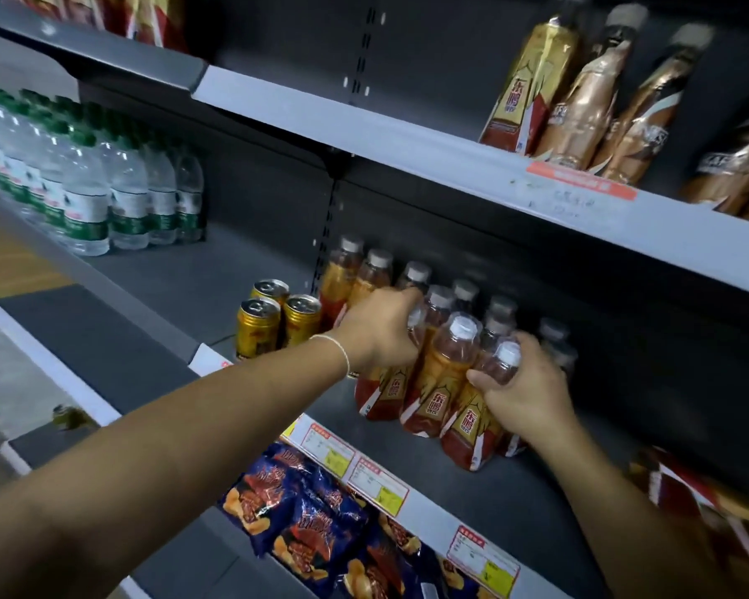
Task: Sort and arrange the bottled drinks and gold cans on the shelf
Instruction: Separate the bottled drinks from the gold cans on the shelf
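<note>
Both busy: left hand (379, 335) wraps one bottle (390, 384), right hand (526, 393) grips the front bottle (472, 434) by its neck. Slide both upright, clear of the cans (277, 324) beside the left hand.

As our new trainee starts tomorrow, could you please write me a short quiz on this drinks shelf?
1. How many gold cans stand left of the bottled drinks?
2. True or false: the right hand is empty.
3. What is stocked below the drinks? A bread loaves; B blue snack packs; C milk cartons.
Key: 1 three; 2 false, it grips a bottle; 3 B.
</note>
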Demonstrator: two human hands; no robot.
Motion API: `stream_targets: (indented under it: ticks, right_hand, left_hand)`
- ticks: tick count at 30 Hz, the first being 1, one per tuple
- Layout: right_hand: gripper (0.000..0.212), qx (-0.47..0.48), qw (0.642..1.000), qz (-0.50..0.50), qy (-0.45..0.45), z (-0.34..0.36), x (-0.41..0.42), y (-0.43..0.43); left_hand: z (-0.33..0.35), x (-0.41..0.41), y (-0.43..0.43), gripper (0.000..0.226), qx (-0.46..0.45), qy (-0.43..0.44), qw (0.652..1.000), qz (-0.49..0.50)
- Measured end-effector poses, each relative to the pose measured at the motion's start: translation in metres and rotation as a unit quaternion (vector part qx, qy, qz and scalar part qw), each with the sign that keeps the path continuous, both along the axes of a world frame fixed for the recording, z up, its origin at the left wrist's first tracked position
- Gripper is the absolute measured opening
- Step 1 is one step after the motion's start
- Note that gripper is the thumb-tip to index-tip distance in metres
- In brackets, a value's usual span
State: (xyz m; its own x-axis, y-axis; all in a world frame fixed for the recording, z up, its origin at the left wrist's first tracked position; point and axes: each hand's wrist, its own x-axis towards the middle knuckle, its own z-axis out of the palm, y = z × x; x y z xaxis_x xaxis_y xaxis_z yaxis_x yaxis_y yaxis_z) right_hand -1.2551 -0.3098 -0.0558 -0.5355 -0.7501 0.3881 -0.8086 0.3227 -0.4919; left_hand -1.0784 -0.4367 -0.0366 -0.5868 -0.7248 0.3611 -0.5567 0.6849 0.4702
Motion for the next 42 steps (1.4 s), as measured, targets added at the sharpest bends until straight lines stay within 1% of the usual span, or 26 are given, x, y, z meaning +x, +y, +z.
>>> stream_targets:
  ticks: [2,4,9,16,19,22,24,27,30,33,36,39,42]
  right_hand:
    - [0.078,0.017,0.999,-0.026,0.024,-0.003,0.0,0.001]
    - [0.081,0.03,0.998,-0.031,0.052,-0.005,0.002,0.0]
    - [0.083,0.027,0.996,-0.023,0.083,-0.009,0.009,0.001]
    - [0.075,-0.012,0.991,-0.009,0.134,-0.023,0.013,0.006]
    - [0.074,-0.036,0.99,0.001,0.135,-0.027,0.014,0.01]
    - [0.072,-0.025,0.99,0.008,0.137,-0.025,0.015,0.015]
    - [0.07,-0.011,0.99,0.007,0.144,-0.021,0.015,0.016]
    - [0.065,0.015,0.983,-0.02,0.184,-0.01,0.016,0.015]
    - [0.064,0.041,0.972,-0.049,0.228,0.005,0.02,0.008]
    - [0.063,0.051,0.968,-0.057,0.238,0.02,0.032,-0.004]
    - [0.06,0.037,0.971,-0.032,0.236,0.032,0.055,-0.023]
    - [0.057,0.012,0.974,0.008,0.226,0.039,0.083,-0.046]
    - [0.053,-0.002,0.974,0.042,0.224,0.047,0.114,-0.073]
  left_hand:
    - [-0.003,-0.006,-0.008,0.054,0.003,0.003,1.0,-0.007]
    - [-0.004,-0.009,-0.014,0.06,0.008,0.001,1.0,-0.007]
    - [-0.009,-0.011,-0.017,0.078,0.019,-0.054,0.998,0.0]
    - [-0.028,-0.012,-0.005,0.096,0.012,-0.029,0.999,0.021]
    - [-0.036,-0.013,0.005,0.103,-0.014,-0.027,0.999,0.045]
    - [-0.038,-0.012,0.013,0.107,-0.019,-0.026,0.998,0.046]
    - [-0.037,-0.009,0.014,0.107,-0.019,-0.034,0.998,0.045]
    - [-0.031,-0.004,0.012,0.104,-0.034,-0.063,0.997,0.037]
    - [-0.025,0.005,0.002,0.095,-0.06,-0.097,0.993,0.01]
    - [-0.021,0.022,-0.01,0.09,-0.066,-0.104,0.992,-0.026]
    - [-0.02,0.047,-0.028,0.086,-0.083,-0.101,0.991,-0.029]
    - [-0.016,0.079,-0.055,0.075,-0.115,-0.115,0.987,-0.008]
    - [-0.007,0.113,-0.087,0.067,-0.094,-0.125,0.987,0.033]
